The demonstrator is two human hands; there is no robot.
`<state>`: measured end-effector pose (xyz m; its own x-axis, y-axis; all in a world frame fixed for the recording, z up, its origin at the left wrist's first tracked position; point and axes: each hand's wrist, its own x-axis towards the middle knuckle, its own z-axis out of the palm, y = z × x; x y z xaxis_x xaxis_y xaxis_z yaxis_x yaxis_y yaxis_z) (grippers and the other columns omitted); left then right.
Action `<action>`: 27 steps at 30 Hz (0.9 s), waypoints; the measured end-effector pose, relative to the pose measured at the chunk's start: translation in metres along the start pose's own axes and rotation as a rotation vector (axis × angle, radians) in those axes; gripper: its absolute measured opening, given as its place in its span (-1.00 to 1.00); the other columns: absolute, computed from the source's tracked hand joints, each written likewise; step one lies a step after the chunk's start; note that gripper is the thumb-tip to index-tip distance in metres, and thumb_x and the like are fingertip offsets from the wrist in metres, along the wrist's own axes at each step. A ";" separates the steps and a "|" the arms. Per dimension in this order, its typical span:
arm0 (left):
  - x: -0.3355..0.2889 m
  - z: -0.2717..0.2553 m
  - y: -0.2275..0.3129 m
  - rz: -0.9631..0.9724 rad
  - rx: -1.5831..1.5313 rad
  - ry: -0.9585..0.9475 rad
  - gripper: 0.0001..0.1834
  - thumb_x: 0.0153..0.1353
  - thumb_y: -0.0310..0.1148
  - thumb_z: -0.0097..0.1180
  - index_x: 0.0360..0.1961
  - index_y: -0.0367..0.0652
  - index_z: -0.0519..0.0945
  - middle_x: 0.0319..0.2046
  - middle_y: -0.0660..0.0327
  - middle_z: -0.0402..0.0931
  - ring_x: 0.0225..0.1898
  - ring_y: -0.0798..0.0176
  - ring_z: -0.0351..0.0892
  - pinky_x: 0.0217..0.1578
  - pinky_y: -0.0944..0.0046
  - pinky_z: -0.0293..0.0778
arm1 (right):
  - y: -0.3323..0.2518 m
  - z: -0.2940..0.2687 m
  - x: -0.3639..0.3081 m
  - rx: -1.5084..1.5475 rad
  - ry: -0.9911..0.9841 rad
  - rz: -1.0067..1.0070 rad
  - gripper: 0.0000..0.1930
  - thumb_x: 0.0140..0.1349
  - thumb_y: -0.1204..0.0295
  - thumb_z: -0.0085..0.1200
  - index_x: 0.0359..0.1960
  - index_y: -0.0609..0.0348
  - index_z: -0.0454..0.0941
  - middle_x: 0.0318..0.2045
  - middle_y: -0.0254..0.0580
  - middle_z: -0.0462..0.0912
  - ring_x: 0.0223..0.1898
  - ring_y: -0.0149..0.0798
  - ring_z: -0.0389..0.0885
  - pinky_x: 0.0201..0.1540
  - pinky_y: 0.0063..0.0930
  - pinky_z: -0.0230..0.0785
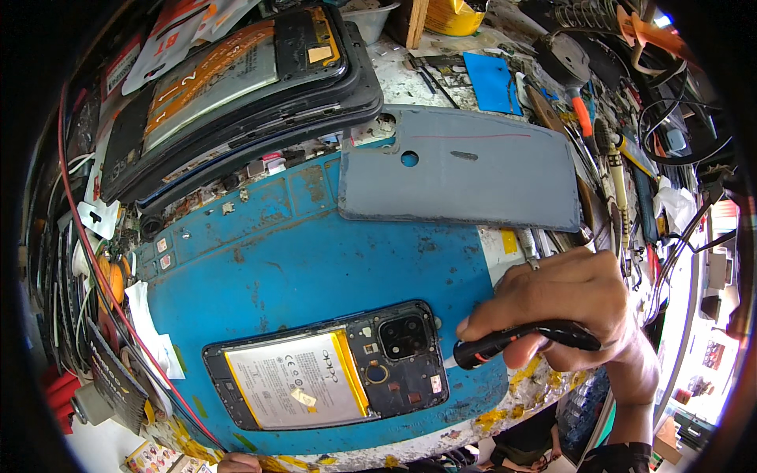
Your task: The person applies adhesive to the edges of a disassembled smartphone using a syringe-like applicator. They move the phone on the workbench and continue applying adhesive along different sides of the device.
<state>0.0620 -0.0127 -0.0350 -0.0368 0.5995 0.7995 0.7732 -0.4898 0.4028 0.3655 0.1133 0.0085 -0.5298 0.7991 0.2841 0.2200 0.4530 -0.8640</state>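
My right hand is closed around a black glue tube with a flattened end and a pale pointed nozzle. The nozzle tip is at the right edge of an opened smartphone, just below its camera block. This phone lies on a blue work mat with its back off, showing a silver battery with yellow edges. Of my left hand only a bit of the fingers shows at the lower edge, near the mat's front; what they hold cannot be seen.
A grey phone back cover lies inner side up across the mat's far edge. Behind it at left is a stack of opened tablets or phones. Tools, cables and a blue card crowd the right. A red cable runs down the left.
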 end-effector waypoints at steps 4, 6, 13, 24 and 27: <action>-0.003 -0.003 0.000 -0.014 -0.077 0.028 -0.65 0.37 -0.41 -0.32 0.09 -0.40 0.22 -0.73 0.32 0.17 -0.72 0.37 0.12 -0.68 0.36 0.11 | -0.003 -0.003 0.000 -0.036 -0.049 0.019 -0.56 0.21 0.09 0.09 -0.40 0.34 0.64 -0.53 -0.12 0.67 -0.59 -0.23 0.64 -0.52 -0.47 0.49; -0.006 -0.005 0.004 -0.093 -0.007 0.104 -0.65 0.39 -0.33 -0.25 0.03 -0.40 0.35 -0.69 0.34 0.08 -0.61 0.39 0.13 -0.54 0.30 0.12 | -0.004 -0.003 0.000 -0.040 -0.051 0.025 -0.55 0.20 0.09 0.09 -0.40 0.34 0.64 -0.53 -0.13 0.67 -0.60 -0.24 0.64 -0.53 -0.47 0.48; -0.009 -0.010 0.001 -0.060 0.001 0.032 -0.64 0.41 -0.39 -0.39 0.11 -0.44 0.17 -0.69 0.35 0.07 -0.62 0.45 0.08 -0.54 0.31 0.11 | 0.000 0.000 0.000 -0.020 -0.006 -0.004 -0.54 0.22 0.07 0.06 -0.41 0.34 0.64 -0.53 -0.13 0.67 -0.59 -0.24 0.64 -0.54 -0.46 0.48; -0.008 -0.004 0.003 -0.066 0.027 0.079 -0.65 0.41 -0.39 -0.39 0.08 -0.47 0.18 -0.73 0.36 0.05 -0.65 0.44 0.06 -0.57 0.31 0.08 | 0.000 -0.002 0.001 -0.025 -0.020 -0.015 -0.57 0.22 0.10 0.09 -0.38 0.34 0.63 -0.53 -0.09 0.67 -0.59 -0.22 0.65 -0.52 -0.46 0.48; -0.010 -0.003 0.003 -0.084 0.012 0.111 -0.66 0.41 -0.39 -0.40 0.06 -0.47 0.18 -0.74 0.36 0.04 -0.65 0.44 0.06 -0.57 0.31 0.08 | 0.000 -0.003 0.001 -0.044 -0.021 0.001 -0.58 0.22 0.12 0.09 -0.37 0.34 0.63 -0.53 -0.08 0.67 -0.60 -0.22 0.64 -0.53 -0.45 0.46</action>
<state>0.0623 -0.0217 -0.0401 -0.1711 0.5642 0.8077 0.7718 -0.4328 0.4659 0.3669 0.1153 0.0101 -0.5468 0.7911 0.2740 0.2557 0.4695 -0.8451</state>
